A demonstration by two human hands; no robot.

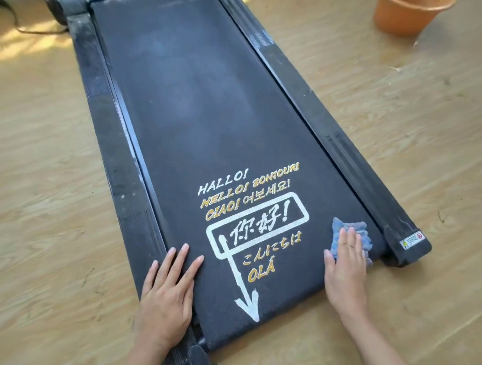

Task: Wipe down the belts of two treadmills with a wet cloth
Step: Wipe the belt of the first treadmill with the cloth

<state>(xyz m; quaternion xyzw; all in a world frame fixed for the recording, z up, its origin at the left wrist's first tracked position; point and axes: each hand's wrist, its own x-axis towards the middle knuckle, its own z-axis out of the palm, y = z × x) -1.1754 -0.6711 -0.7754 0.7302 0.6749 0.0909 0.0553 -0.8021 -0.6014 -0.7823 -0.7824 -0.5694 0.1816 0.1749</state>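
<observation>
left hand (167,288) flat on belt (201,114) | right hand (345,263) flat, pressing cloth (362,230)

Exercise room (treadmill (201,100), wood-look floor (35,166))

Right hand (345,263) presses blue cloth (355,231) on belt (201,114); left hand (167,288) lies flat.

Cloth (350,236) on belt (201,114), near-right corner
</observation>
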